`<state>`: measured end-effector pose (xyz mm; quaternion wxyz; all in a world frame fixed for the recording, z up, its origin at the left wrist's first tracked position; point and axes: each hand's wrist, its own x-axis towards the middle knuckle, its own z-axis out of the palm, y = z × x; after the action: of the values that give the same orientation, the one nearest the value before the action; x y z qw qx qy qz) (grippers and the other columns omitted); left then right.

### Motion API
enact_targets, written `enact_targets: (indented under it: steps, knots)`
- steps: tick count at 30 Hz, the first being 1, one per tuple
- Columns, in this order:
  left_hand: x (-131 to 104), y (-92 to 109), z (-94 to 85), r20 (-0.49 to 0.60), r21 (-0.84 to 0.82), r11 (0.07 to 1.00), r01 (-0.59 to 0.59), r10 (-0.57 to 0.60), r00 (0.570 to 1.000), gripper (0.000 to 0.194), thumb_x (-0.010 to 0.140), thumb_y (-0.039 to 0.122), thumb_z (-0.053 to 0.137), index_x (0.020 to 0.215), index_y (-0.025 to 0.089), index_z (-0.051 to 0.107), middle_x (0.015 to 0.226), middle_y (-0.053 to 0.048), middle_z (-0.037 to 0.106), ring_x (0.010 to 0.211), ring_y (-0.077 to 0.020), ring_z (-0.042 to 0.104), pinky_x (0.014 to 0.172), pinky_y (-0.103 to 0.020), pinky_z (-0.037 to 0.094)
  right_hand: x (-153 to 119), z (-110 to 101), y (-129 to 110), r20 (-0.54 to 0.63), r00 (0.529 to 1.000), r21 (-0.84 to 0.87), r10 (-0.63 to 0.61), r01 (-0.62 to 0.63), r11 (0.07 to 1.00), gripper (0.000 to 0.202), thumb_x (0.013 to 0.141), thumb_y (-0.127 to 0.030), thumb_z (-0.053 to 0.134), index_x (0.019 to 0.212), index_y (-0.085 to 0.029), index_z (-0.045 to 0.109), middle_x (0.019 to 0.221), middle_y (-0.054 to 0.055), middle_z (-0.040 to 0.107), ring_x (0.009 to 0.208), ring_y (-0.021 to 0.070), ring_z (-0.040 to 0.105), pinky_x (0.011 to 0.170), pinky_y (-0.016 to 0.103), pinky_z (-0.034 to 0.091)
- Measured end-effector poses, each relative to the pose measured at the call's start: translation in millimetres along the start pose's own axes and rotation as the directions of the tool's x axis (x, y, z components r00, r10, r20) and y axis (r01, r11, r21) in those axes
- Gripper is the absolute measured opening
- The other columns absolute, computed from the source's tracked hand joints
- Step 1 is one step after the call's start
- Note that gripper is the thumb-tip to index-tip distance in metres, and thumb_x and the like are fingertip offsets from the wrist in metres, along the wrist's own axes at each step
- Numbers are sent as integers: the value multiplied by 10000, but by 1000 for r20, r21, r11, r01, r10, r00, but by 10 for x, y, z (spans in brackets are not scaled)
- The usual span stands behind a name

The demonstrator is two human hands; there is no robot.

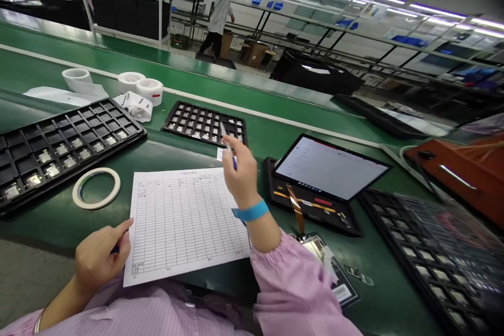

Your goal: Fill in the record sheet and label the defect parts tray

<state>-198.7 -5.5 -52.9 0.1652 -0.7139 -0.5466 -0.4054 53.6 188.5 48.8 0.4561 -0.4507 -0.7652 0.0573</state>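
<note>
Your right hand (pixel 241 170) keeps a closed grip on a pen (pixel 229 145), raised over the top edge of the printed paper form (pixel 185 220) lying flat on the green surface (pixel 275 131). Your left hand (pixel 100 257) presses the form's lower left corner, fingers curled, something dark half hidden under them. At 10 o'clock, a black gridded tray (pixel 59 147) holds small metal parts in some pockets; a tape ring (pixel 96 187) lies beside it.

Right hand (pixel 241 170) raised mid-scene, wrist bent, fingers pinched closed, forearm reaching up from the near right. Left hand (pixel 100 257) low at near left, loosely curled, index finger extended rightward, knuckles up.
</note>
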Motion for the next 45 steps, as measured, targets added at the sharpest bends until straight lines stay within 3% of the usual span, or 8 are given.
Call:
enact_targets:
  steps: [3,6,13,22,29,33,39,45]
  knots:
    - [14,12,-4,22,-28,1000,-5,6,1000,344,805,38,592,1136,130,609,561,39,497,480,-76,423,529,-240,359,85,448,273,168,982,-74,83,-72,995,324,878,-234,403,1140,-133,564,1020,125,671,927,251,621,769,406,505]
    - [26,22,3,27,-52,999,-13,15,1000,344,810,38,584,1145,114,598,592,25,521,502,-80,446,537,-238,368,26,659,382,222,970,-114,95,-71,991,305,860,-213,420,1085,-110,597,944,137,675,884,271,619,779,439,495]
    - [29,30,14,24,-76,997,6,-5,1000,282,830,66,576,1105,115,621,574,30,493,505,-76,431,525,-220,352,-97,692,448,374,917,-183,138,-73,980,380,893,-256,437,1241,-150,549,1253,129,607,1230,309,503,1023,519,378]
    - [23,31,47,13,-78,997,-17,18,1000,286,815,34,580,1092,87,627,599,9,522,536,-87,432,547,-230,363,-81,723,494,468,880,-122,78,-23,992,410,927,-178,331,1285,-185,530,1337,69,560,1326,225,426,1084,445,360]
    - [11,20,48,23,-86,996,-25,27,999,302,810,32,584,1107,76,614,625,-10,568,545,-99,437,537,-241,360,-83,695,427,421,897,16,-134,141,990,397,961,-195,315,1307,-203,507,1359,52,543,1335,200,414,1081,437,359]
    - [11,26,53,15,-88,996,-26,27,1000,299,817,27,569,1108,75,615,617,-10,563,548,-102,430,538,-244,356,-81,698,429,422,892,29,-162,165,986,382,961,-198,325,1288,-209,522,1340,49,560,1325,207,426,1052,436,387]
    - [28,42,43,4,-97,995,-25,26,1000,295,810,20,576,1096,77,622,624,-11,564,542,-98,430,538,-242,355,-84,704,445,433,897,1,-90,99,995,374,925,-200,373,1247,-204,562,1268,49,613,1278,221,474,1041,438,395]
    - [22,52,35,13,-76,997,-13,14,1000,314,798,10,588,1099,91,628,593,9,521,531,-93,433,536,-239,351,-74,666,462,275,954,-119,121,-91,989,369,898,-268,419,1205,-168,597,1204,81,647,1186,255,544,1053,474,363]
